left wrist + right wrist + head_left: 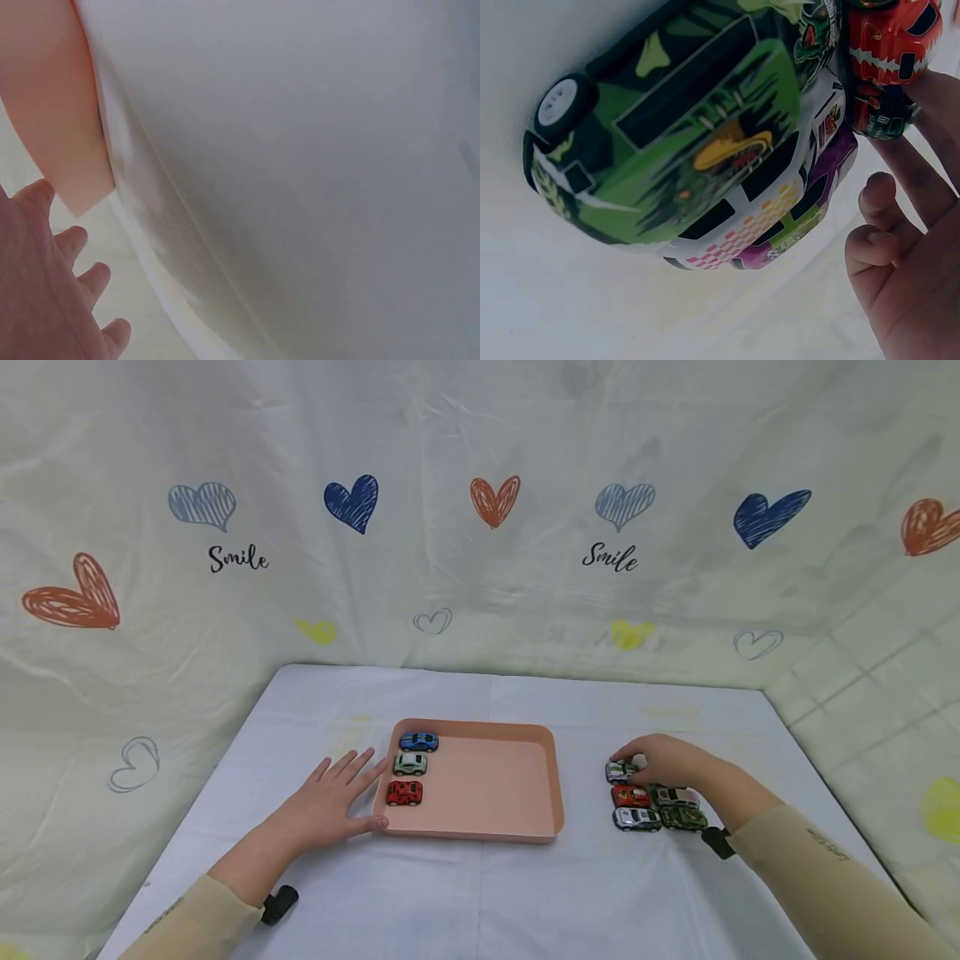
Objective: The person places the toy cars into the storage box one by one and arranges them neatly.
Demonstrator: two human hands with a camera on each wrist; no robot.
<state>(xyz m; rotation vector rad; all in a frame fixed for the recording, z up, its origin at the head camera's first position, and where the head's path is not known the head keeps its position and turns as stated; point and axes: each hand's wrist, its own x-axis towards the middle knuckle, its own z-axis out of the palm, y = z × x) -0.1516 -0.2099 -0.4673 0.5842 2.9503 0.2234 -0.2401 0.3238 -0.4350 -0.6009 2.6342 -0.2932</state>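
Note:
My left hand (330, 802) spreads its fingers at the left side of a pink tray (487, 781), with the thumb touching the near left corner. Inside the tray, a blue toy car (418, 742), a pale green one (410, 764) and a red one (404, 793) stand in a column. To the tray's right, my right hand (667, 760) pinches a small toy car (619, 772) at the far end of a cluster; it shows a dark side in the right wrist view. Close by are another red car (630, 796) and a purple-and-green car (802, 225), hidden by the hand in the head view.
Nearer in the cluster stand a silver car (637, 819), a white checkered car (677, 797) and a green dinosaur car (683, 818). A white cloth (480, 893) covers the table. Behind hangs a curtain (435, 435) printed with hearts.

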